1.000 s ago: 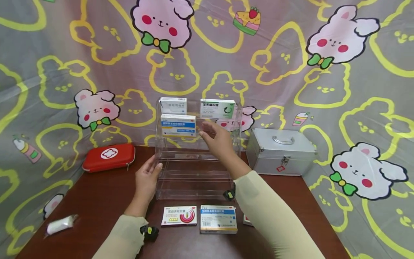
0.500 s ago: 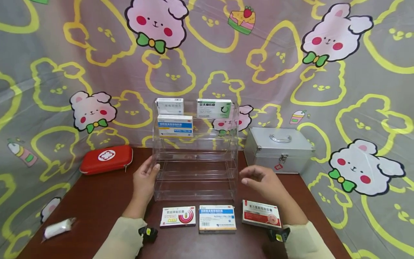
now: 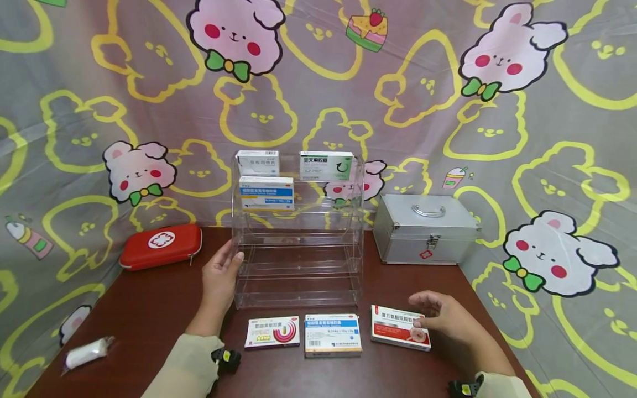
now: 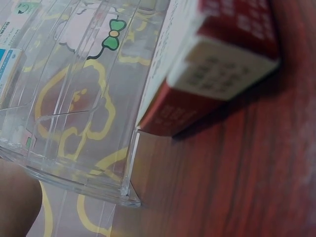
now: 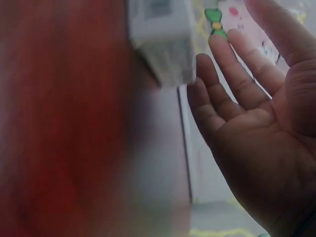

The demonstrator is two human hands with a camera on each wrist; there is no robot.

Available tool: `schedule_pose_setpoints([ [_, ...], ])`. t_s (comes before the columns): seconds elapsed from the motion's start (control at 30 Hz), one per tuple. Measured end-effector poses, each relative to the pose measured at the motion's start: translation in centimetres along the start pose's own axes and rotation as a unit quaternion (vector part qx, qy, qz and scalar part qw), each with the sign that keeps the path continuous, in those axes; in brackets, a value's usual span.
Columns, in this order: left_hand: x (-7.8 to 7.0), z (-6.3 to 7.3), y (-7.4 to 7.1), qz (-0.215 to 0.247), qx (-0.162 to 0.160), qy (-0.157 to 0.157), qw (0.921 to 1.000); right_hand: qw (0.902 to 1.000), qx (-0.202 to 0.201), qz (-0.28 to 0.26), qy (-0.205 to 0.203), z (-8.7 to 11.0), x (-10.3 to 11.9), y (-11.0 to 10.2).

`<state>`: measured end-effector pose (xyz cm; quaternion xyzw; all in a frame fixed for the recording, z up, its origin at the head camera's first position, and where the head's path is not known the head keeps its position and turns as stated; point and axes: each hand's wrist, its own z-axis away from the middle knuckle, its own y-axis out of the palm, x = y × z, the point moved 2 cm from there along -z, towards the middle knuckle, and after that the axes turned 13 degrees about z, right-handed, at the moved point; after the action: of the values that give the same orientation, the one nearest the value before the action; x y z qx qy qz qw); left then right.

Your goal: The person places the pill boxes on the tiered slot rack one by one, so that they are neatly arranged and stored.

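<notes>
A clear acrylic display rack [image 3: 298, 270] stands on the table. My left hand [image 3: 219, 282] grips its left side, thumb at the front edge. Low at the right, my right hand [image 3: 450, 320] reaches over a red-and-white medicine box [image 3: 393, 330], thumb overlapping its right end. Seen from the right wrist, the fingers are spread and extended beside a box end [image 5: 168, 49]. A blue-and-white medicine box [image 3: 332, 337] and a white one with pink rings [image 3: 272, 333] lie to its left. On the rack sit a blue-and-white box [image 3: 267, 194], a white box [image 3: 259, 163] and a green-and-white box [image 3: 325, 167].
A red zip case [image 3: 161, 247] lies at the back left, and a silver metal case [image 3: 423, 237] stands at the back right. Near the front left is a white wrapped roll [image 3: 88, 354]. A patterned cloth [image 3: 308, 83] hangs around the table.
My right hand has left the rack's second tier, moving down and right to the red-and-white box. The left hand stays on the rack, and the head view has shifted slightly.
</notes>
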<state>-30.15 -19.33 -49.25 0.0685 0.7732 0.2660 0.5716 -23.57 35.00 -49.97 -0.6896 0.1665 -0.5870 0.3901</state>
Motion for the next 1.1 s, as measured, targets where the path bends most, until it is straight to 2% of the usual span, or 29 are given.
schedule_pose_setpoints([
  [0.33,0.1,-0.1,0.0,-0.002,0.004,0.004,1.0,0.997,0.06,-0.021,0.045,0.9,-2.8,0.2],
  [0.57,-0.1,-0.1,0.2,0.0,0.003,0.005,1.0,0.9958,0.086,-0.016,0.026,0.9,-3.0,0.2],
  [0.8,0.0,-0.2,0.1,0.005,0.001,0.01,0.9999,0.9959,0.084,0.026,0.02,0.6,-2.3,0.4],
  [1.0,0.0,-0.1,0.0,-0.001,0.0,0.008,1.0,0.9971,0.065,0.029,0.028,-0.3,-2.7,0.3],
  [1.1,0.1,0.0,0.0,-0.002,-0.002,-0.002,1.0,0.9973,0.056,0.035,0.031,-0.8,-3.1,0.0],
])
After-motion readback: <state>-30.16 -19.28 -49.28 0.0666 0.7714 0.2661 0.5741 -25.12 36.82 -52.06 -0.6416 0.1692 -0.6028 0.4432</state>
